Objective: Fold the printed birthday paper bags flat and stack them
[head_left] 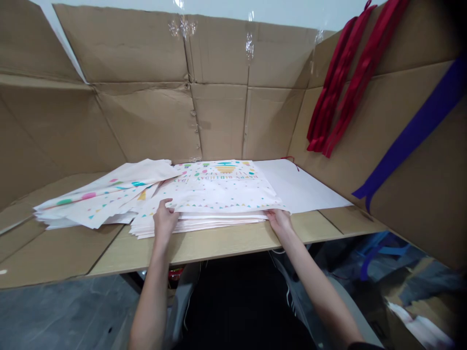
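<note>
A stack of flat white paper bags (pixel 215 194) printed with colourful birthday patterns lies on a cardboard-covered table (pixel 226 240). My left hand (pixel 165 221) pinches the near left edge of the top bag, thumb on top and fingers under. At the near right corner of the same bag my right hand (pixel 279 219) has its fingers tucked beneath the edge. A second, fanned-out pile of the same bags (pixel 98 197) lies to the left.
Cardboard walls (pixel 219 112) surround the table at the back and both sides. Red ribbons (pixel 346 78) and a blue ribbon (pixel 412 131) hang on the right wall. A plain white sheet (pixel 306 187) lies right of the stack. Boxes sit on the floor at lower right.
</note>
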The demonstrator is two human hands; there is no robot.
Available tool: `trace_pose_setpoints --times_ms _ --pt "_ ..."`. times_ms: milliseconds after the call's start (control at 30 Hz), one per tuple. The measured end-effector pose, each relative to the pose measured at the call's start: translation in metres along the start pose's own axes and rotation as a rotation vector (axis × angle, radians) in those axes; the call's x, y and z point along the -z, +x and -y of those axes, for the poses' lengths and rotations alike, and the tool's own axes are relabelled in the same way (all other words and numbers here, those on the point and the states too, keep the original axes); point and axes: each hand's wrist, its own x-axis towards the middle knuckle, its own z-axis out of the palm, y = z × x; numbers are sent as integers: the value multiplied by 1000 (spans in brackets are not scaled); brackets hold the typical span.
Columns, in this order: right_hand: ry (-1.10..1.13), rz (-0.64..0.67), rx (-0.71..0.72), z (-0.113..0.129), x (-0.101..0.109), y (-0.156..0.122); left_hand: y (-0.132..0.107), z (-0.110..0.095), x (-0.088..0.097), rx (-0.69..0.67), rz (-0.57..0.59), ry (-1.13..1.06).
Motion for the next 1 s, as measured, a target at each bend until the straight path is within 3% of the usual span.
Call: trace_pose_setpoints --times_ms 233,400,567,667,733,833,900,1000 --pt "20 -110 63 1 4 -5 -12 -3 0 -92 -83 41" --pt "23 -130 -3 1 -1 -7 -21 -9 4 -65 -165 -2" --pt "-55 75 -137 17 9 -9 -22 -7 6 -42 -204 27" --pt "-385 161 -173 35 27 -8 -17 0 7 -10 -169 3" --pt "-733 115 -89 45 39 -4 -13 5 9 53 -116 -35" --pt "-1146 -40 200 52 49 5 -8 11 12 175 24 -155" --pt "-1179 -77 320 49 50 12 -8 14 13 210 87 -275" --pt "-1007 -6 302 39 43 21 -10 15 13 190 64 -413"
